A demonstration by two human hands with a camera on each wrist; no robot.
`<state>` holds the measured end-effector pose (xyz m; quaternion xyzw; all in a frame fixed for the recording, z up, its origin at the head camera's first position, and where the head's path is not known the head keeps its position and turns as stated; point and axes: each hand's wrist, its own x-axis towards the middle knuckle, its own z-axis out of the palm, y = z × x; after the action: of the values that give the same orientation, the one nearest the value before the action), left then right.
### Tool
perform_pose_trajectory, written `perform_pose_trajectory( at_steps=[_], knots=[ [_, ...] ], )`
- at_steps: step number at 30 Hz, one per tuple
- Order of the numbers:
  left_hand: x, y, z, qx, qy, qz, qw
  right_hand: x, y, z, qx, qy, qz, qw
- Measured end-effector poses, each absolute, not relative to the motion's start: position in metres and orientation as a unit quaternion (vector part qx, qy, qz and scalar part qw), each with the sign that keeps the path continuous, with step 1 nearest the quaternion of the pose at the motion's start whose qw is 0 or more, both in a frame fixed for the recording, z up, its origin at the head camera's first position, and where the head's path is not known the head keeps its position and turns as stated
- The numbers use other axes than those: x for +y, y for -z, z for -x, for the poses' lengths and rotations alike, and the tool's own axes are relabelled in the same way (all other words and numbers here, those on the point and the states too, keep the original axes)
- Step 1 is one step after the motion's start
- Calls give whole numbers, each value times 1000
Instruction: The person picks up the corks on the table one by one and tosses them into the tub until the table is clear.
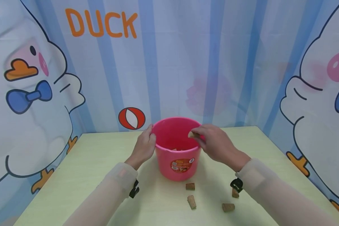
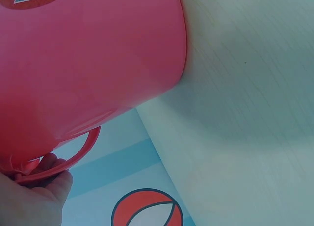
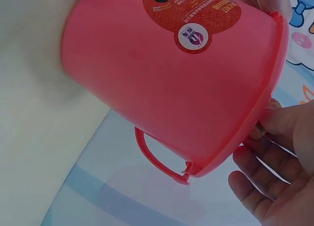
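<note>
A pink plastic bucket (image 1: 164,161) stands upright on the table with a few corks (image 1: 175,149) showing low inside it. My left hand (image 1: 144,145) grips the bucket's left rim, and in the left wrist view its fingers curl at the handle (image 2: 86,150). Over the right side of the rim, my right hand (image 1: 218,143) pinches a cork (image 1: 192,135) between thumb and fingers. That cork (image 3: 257,131) is partly hidden behind the thumb and rim in the right wrist view. In front of the bucket lie several loose corks, among them one cork (image 1: 191,202) and another cork (image 1: 228,207).
The pale table (image 1: 107,175) runs back to a striped curtain (image 1: 175,62) printed with ducks and a red ball. One more cork (image 1: 235,193) lies beside the right wrist's black strap (image 1: 236,185). A cork (image 1: 190,186) sits near the bucket's base.
</note>
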<state>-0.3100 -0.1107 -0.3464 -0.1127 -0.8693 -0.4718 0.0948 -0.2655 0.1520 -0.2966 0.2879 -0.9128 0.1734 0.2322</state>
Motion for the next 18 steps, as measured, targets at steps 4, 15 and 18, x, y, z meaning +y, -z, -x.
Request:
perform_pose_trajectory(
  at_steps=[4,15,18],
  knots=[
    [-111,347,310,-869,472,113,93,148,295,268,-919,-167,-282,218],
    [-111,345,309,-873,465,112,95,137,291,272,-945,-153,-249,146],
    [-111,345,309,-873,465,112,96,136,290,271,-951,-148,-236,137]
  ],
)
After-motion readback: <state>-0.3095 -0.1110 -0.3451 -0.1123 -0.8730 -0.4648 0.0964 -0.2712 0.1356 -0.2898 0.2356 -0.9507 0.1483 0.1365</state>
